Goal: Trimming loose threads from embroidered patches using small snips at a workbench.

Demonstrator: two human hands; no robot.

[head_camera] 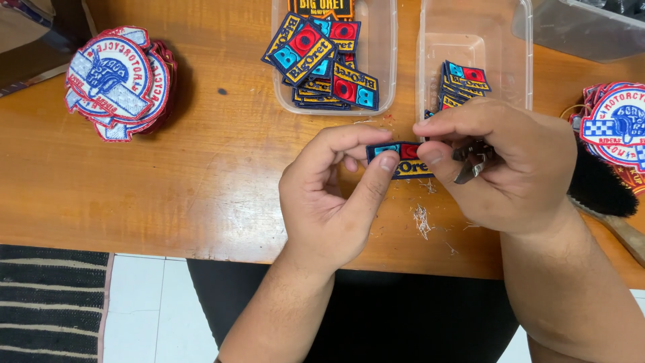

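Embroidered in dark blue, red, light blue and yellow, a small rectangular patch [403, 158] is held just above the wooden table [222, 181], between the two hands, with its long axis running left to right and nearly level. Its left end is pinched by the thumb and forefinger of the left hand [332, 191], while its right end is gripped by the thumb and fingertips of the right hand [507, 165]; a small metal clipper [472, 165] is also clenched in the right palm. Loose thread trimmings [422, 218] are scattered on the table under the patch. Just beyond it, two clear plastic trays are set side by side: the left tray [383, 54] is piled with similar patches, the right tray [510, 47] is only partly filled. Open tabletop is left to the left of the hands, up to a stack of round patches [119, 82] near the far left edge. Another round stack [615, 124] and a dark brush [601, 188] are crowded against the right edge.
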